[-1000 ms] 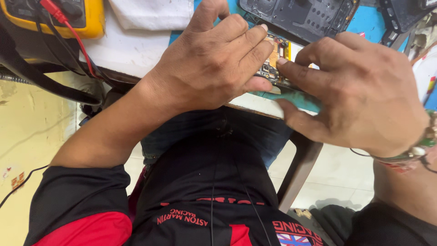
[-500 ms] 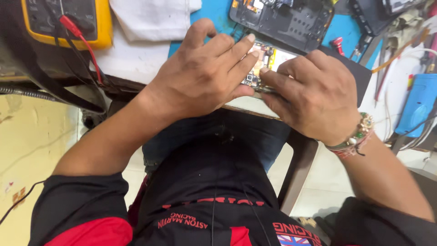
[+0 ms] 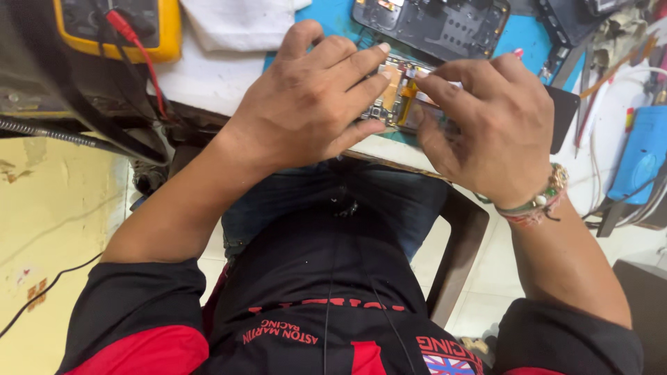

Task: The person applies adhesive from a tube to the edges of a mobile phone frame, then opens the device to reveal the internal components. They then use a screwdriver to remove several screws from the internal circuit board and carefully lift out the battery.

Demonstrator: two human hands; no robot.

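the left hand [image 3: 306,104] and right hand [image 3: 486,128] meet at upper centre of the frame over a small circuit board [image 3: 397,97] at the table [image 3: 208,76] edge. left fingers [image 3: 354,66] lie curled across the board's left part; right fingers [image 3: 445,73] pinch its right end, though the grip is partly hidden. an opened phone [image 3: 434,24] lies just above, a yellow multimeter [image 3: 114,28] at upper left.
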